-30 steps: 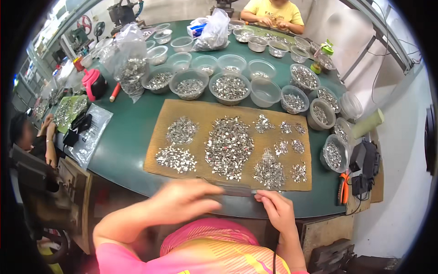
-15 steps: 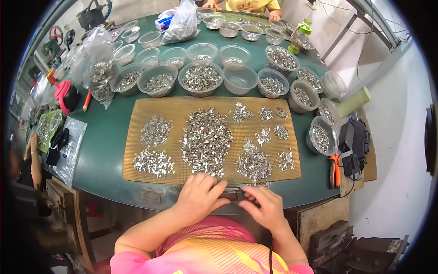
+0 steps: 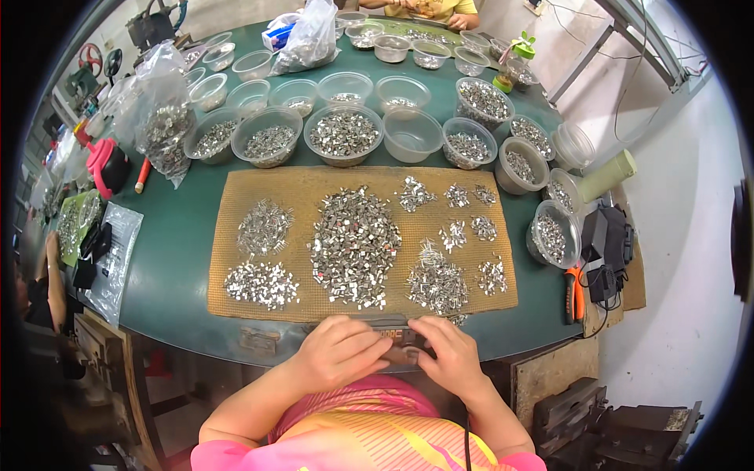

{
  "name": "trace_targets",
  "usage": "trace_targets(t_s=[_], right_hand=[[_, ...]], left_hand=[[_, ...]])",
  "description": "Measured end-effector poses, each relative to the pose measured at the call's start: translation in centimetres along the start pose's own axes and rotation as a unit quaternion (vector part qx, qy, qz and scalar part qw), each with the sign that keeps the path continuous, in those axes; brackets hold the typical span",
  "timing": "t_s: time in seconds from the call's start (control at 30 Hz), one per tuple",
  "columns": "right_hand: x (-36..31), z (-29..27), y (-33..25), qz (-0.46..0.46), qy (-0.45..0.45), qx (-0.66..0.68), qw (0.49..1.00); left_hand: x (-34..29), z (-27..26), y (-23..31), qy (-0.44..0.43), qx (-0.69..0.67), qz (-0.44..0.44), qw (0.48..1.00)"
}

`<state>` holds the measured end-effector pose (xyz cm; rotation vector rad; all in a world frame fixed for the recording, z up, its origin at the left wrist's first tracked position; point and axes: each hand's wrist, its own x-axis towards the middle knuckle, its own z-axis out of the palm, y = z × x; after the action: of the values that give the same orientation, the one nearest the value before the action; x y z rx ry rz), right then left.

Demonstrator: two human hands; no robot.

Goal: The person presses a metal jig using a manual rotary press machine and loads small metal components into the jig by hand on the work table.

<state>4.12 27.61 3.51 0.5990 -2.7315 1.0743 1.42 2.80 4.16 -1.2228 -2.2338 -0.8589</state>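
Observation:
At the near table edge, a dark metal fixture (image 3: 399,336) sits between my hands. My left hand (image 3: 339,355) is closed at its left end, fingers bent and pressed together; whatever they hold is hidden. On the other end, my right hand (image 3: 452,355) bends its fingers over the top, with the thumb below. What lies in its grip cannot be made out. Just beyond is a tan ribbed mat (image 3: 306,177) bearing sorted heaps of small metal pieces. The largest pile (image 3: 356,247) lies mid-mat, with a heap of narrow pieces (image 3: 437,279) to its right and shiny flat ones (image 3: 261,284) to its left.
Clear plastic bowls, many with metal pieces, line the mat's far side, including a full bowl (image 3: 344,135). Orange-handled pliers (image 3: 575,297) lie at right beside a black power adapter (image 3: 603,282). A filled plastic bag (image 3: 166,129) stands left. Another person (image 3: 430,9) sits across the table.
My right hand has moved slightly left and its fingers have come over the fixture. My left hand has drawn back a little toward me. The heaps look the same.

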Motion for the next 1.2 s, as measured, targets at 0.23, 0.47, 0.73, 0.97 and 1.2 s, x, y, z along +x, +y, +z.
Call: trace_targets(t_s=[0.23, 0.47, 0.73, 0.97, 1.2], right_hand=[[-0.3, 0.6, 1.0, -0.085, 0.042, -0.049, 0.994], [-0.4, 1.0, 0.9, -0.088, 0.053, -0.069, 0.992], [-0.5, 0.5, 0.9, -0.089, 0.049, -0.068, 0.992], [-1.0, -2.1, 0.8, 0.035, -0.027, 0.052, 0.998], [-2.9, -3.4, 1.5, 0.139, 0.0, 0.157, 0.978]], left_hand=[[-7.7, -3.6, 1.0, 0.177, -0.046, -0.056, 0.982], [-13.3, -6.1, 0.2, 0.347, 0.025, -0.337, 0.875], [-4.8, -5.1, 1.1, 0.01, 0.121, -0.182, 0.976], [-2.0, -1.6, 1.2, -0.038, 0.032, -0.178, 0.983], [-1.3, -1.4, 0.6, -0.031, 0.023, -0.147, 0.988]])
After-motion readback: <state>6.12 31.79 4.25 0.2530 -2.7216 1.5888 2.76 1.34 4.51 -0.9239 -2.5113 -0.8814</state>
